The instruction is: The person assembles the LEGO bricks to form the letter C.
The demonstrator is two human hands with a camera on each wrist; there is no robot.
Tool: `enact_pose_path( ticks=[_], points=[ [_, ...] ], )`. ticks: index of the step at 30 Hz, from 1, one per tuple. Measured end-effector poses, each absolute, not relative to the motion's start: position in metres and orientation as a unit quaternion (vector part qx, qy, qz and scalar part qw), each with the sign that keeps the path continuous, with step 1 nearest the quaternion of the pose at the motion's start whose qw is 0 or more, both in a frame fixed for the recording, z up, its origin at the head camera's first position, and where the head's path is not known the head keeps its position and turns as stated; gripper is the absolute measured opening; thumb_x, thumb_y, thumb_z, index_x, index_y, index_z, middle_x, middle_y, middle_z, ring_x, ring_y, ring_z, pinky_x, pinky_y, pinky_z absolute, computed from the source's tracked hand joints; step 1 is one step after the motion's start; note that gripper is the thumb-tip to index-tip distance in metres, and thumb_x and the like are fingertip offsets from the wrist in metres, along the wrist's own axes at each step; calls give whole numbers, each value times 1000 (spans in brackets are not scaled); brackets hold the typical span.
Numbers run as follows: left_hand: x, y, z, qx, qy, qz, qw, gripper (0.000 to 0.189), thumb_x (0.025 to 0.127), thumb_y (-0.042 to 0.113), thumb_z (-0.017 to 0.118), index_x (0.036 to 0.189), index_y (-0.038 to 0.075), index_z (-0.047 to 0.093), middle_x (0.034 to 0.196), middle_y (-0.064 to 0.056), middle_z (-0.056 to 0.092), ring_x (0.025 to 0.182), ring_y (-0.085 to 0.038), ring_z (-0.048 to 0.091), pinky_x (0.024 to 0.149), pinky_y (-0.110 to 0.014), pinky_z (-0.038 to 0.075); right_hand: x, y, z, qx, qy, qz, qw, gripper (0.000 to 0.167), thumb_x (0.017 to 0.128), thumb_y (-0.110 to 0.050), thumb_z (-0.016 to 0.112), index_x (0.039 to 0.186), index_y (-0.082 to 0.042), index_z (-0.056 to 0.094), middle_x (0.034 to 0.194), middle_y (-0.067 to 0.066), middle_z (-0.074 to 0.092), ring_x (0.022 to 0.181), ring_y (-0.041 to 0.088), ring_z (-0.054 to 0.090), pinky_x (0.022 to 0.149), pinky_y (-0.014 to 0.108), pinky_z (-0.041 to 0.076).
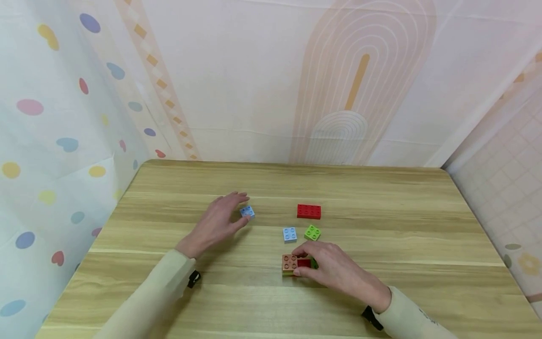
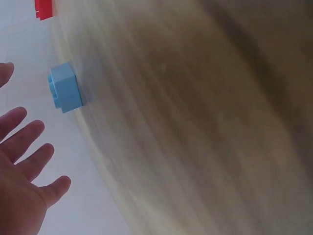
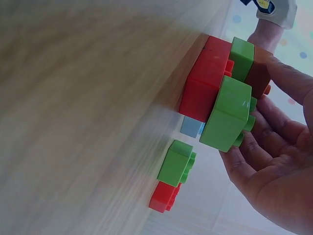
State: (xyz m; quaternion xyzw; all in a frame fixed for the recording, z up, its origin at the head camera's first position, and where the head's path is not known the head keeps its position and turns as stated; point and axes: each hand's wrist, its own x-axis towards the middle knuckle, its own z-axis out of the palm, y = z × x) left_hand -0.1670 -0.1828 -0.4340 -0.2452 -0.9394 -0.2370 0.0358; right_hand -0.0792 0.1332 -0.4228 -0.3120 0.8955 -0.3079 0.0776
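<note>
My left hand [image 1: 216, 221] reaches around a light blue square brick [image 1: 247, 212] with its fingers spread. In the left wrist view a gap shows between those fingers and the blue brick [image 2: 67, 89]. Nearer the front, my right hand [image 1: 336, 266] holds a small stack of bricks between thumb and fingers. The stack has a long red brick [image 3: 205, 81] at the bottom and two green bricks [image 3: 226, 113] side by side on it. An orange-brown brick [image 1: 290, 261] tops the left green one, with the thumb against it. My right hand partly hides the stack in the head view.
Beyond the stack lie a second light blue brick [image 1: 290, 234], a lime green brick [image 1: 312, 232] and a long red brick [image 1: 309, 211]. All rest on the wooden table [image 1: 381, 197]. Patterned cloth [image 1: 237, 84] hangs behind the table and along its sides.
</note>
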Motion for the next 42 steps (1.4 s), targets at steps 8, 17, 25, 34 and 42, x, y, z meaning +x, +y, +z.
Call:
enact_pose_path(
  ticks=[8, 17, 25, 34, 42],
  points=[
    [-174, -180, -436, -239, -952, -194, 8, 57, 98, 34, 72, 142, 0, 58, 153, -18, 52, 146, -42, 40, 120, -65, 27, -79, 133, -423, -314, 896, -306, 77, 30, 94, -26, 79, 119, -11, 72, 113, -1, 75, 103, 12, 70, 88, 34, 60],
    [-176, -181, -439, -247, -954, -168, 2, 45, 96, 24, 77, 134, 3, 64, 139, -17, 64, 136, -42, 52, 115, -68, 33, -79, 133, -423, -314, 895, -308, 76, 31, 94, -26, 79, 119, -11, 71, 113, -1, 75, 102, 12, 70, 87, 34, 60],
    [-173, -180, -439, -251, -949, -190, 12, 37, 95, 13, 77, 128, 1, 68, 116, -12, 74, 100, -25, 71, 100, -55, 54, -79, 133, -422, -313, 896, -305, 77, 32, 94, -26, 79, 120, -10, 71, 114, 0, 75, 102, 13, 70, 87, 34, 60],
    [-158, -174, -429, -253, -932, -259, 34, 43, 93, 9, 77, 133, -1, 64, 125, -17, 70, 105, -29, 70, 89, -46, 60, -79, 132, -421, -306, 900, -301, 80, 32, 94, -26, 79, 120, -11, 71, 114, 0, 75, 102, 12, 69, 88, 35, 60],
    [-145, -166, -418, -269, -914, -298, 55, 41, 94, 9, 76, 132, 0, 64, 124, -15, 71, 103, -28, 72, 89, -45, 61, -78, 132, -420, -305, 900, -301, 81, 32, 94, -25, 80, 121, -10, 71, 114, 1, 75, 102, 13, 70, 88, 35, 60]
  ],
)
